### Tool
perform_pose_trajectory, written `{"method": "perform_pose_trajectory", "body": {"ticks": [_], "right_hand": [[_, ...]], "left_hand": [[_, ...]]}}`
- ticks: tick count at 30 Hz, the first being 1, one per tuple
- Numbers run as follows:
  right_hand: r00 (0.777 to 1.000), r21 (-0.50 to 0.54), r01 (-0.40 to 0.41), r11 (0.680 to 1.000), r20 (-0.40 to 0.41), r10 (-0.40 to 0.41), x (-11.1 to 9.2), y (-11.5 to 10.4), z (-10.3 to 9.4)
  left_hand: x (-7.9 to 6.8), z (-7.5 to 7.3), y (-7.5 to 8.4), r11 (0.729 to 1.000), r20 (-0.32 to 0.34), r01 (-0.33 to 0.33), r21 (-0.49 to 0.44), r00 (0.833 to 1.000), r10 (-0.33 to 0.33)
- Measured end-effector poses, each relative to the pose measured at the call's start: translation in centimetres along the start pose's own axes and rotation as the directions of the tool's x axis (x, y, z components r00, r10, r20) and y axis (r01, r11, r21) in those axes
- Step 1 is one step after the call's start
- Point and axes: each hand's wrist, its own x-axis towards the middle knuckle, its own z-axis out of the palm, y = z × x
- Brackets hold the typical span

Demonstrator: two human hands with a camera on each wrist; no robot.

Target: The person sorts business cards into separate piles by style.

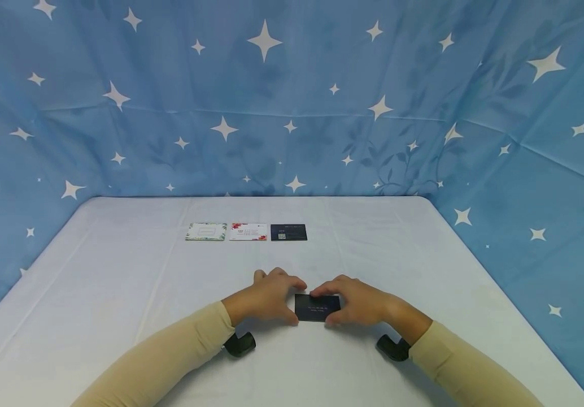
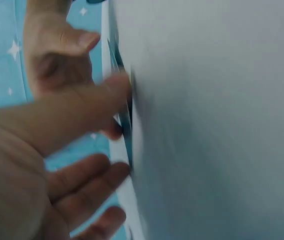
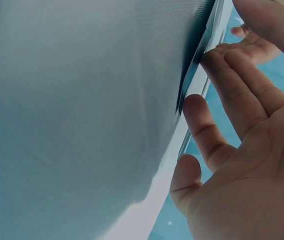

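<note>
A small black business card (image 1: 317,308) with faint print lies low on the white tabletop, between both hands. My right hand (image 1: 360,302) holds it across its short side, forefinger at the far edge and thumb at the near edge. Close by the card's left end is my left hand (image 1: 271,299), thumb and forefinger spread, with the thumb tip right at the near corner. The card (image 2: 126,120) shows edge-on in the left wrist view, where the left thumb is blurred. From the right wrist, the right fingertips reach the edge of the card (image 3: 197,65).
Farther back, three cards lie in a row: one white with a green leafy border (image 1: 206,232), one white with red flowers (image 1: 248,232) and one black with a square code (image 1: 289,232). A blue star-patterned curtain (image 1: 292,152) hangs behind the white table (image 1: 373,254).
</note>
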Motion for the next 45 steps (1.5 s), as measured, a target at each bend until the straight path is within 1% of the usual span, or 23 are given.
{"method": "perform_pose_trajectory", "body": {"ticks": [2, 5, 8, 11, 15, 18, 20, 23, 27, 30, 32, 34, 37, 42, 45], "right_hand": [[1.000, 0.012, 0.003, 1.000, -0.001, -0.003, 0.1, 0.1, 0.0], [1.000, 0.025, 0.004, 1.000, -0.004, -0.004, 0.1, 0.1, -0.1], [1.000, 0.033, 0.003, 0.999, -0.011, -0.003, 0.1, 0.2, -0.1], [1.000, 0.046, 0.004, 0.999, -0.018, -0.003, 0.0, 0.2, -0.1], [0.999, 0.046, -0.011, 0.999, -0.053, 0.013, 0.0, 0.3, -0.1], [0.993, 0.014, -0.066, 0.998, -0.095, 0.067, -0.2, 0.3, -0.1], [0.986, -0.008, -0.111, 0.994, -0.125, 0.109, -0.2, 0.2, -0.1], [0.968, -0.026, -0.184, 0.983, -0.178, 0.177, -0.2, 0.2, -0.1], [0.950, -0.007, -0.199, 0.980, -0.246, 0.191, 0.2, 0.5, -0.3], [0.941, 0.000, -0.172, 0.985, -0.295, 0.165, 1.0, 0.6, -0.9], [0.934, 0.000, -0.169, 0.986, -0.319, 0.160, 1.8, 0.7, -1.3], [0.927, 0.006, -0.173, 0.985, -0.336, 0.165, 2.9, 0.7, -1.8], [0.926, 0.004, -0.171, 0.985, -0.342, 0.162, 4.6, 0.8, -2.6], [0.928, -0.007, -0.155, 0.988, -0.343, 0.143, 7.3, 1.2, -4.1], [0.924, 0.006, -0.172, 0.985, -0.345, 0.163, 8.8, 1.5, -4.8]], "left_hand": [[0.0, 0.1, 0.3, 0.999, -0.026, -0.010, 0.049, 1.000, 0.012], [0.0, 0.2, 0.6, 0.996, -0.053, -0.009, 0.086, 0.998, 0.014], [-0.1, 0.2, 0.6, 0.996, -0.071, -0.010, 0.089, 0.997, 0.016], [-0.1, 0.2, 0.6, 0.996, -0.082, -0.024, 0.085, 0.996, 0.031], [-0.3, 0.0, 0.3, 0.998, -0.095, -0.036, 0.046, 0.995, 0.040], [-0.4, -0.1, -0.1, 1.000, -0.100, -0.024, -0.005, 0.995, 0.024], [-0.4, -0.3, -0.3, 0.999, -0.101, -0.013, -0.038, 0.995, 0.009], [-0.5, -0.7, -0.5, 0.997, -0.105, 0.006, -0.076, 0.994, -0.014], [-0.3, -1.5, -0.9, 0.994, -0.120, 0.034, -0.108, 0.992, -0.047], [0.1, -2.3, -1.5, 0.992, -0.140, 0.051, -0.116, 0.988, -0.067], [0.5, -2.8, -2.0, 0.992, -0.156, 0.057, -0.114, 0.985, -0.074], [1.0, -3.4, -2.7, 0.993, -0.172, 0.054, -0.107, 0.982, -0.072], [1.9, -4.3, -3.7, 0.995, -0.185, 0.054, -0.087, 0.980, -0.070], [3.5, -6.4, -5.0, 0.996, -0.171, 0.077, -0.048, 0.982, -0.084], [4.5, -7.4, -5.8, 0.993, -0.152, 0.108, -0.050, 0.982, -0.114]]}}
